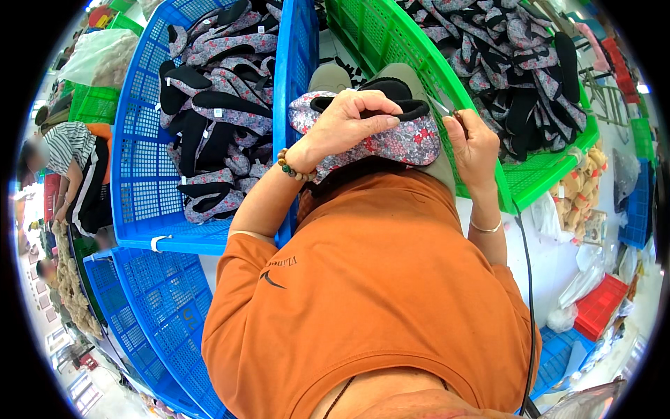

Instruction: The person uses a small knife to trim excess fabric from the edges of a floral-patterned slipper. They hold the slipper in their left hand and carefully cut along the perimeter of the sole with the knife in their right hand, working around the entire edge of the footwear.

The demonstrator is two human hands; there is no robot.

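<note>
Head view: looking straight down over an orange shirt (377, 272), a black cord (528, 279) running by its right side.
Left hand (349, 124): gripping, fingers curled over the slipper, thumb and forefinger tips nearly meeting at its opening (other fingertips are hidden, sorry). Beaded bracelet (287, 166) on that wrist.
Right hand (477, 145): just beside the slipper, thumb and bent fingers closed round a small dark-handled tool (457, 116), thin tip toward the slipper; too small to tell what kind. Thin bangle (486, 229) on the wrist.
Floral slipper (421, 143): in the lap under the left hand, grey and pinkish-red flowers, black lining.
Blue basket (143, 174): just left of the lap, with a messy heap of floral pieces (227, 112) inside, black showing on lots of them.
Green basket (391, 42): right side, tilted-looking (could be the fisheye), another heap of similar pieces (516, 70) in it.
Red crate (601, 306): farther off, low right.
Co-worker (70, 150): far left, striped top, bent forward.
</note>
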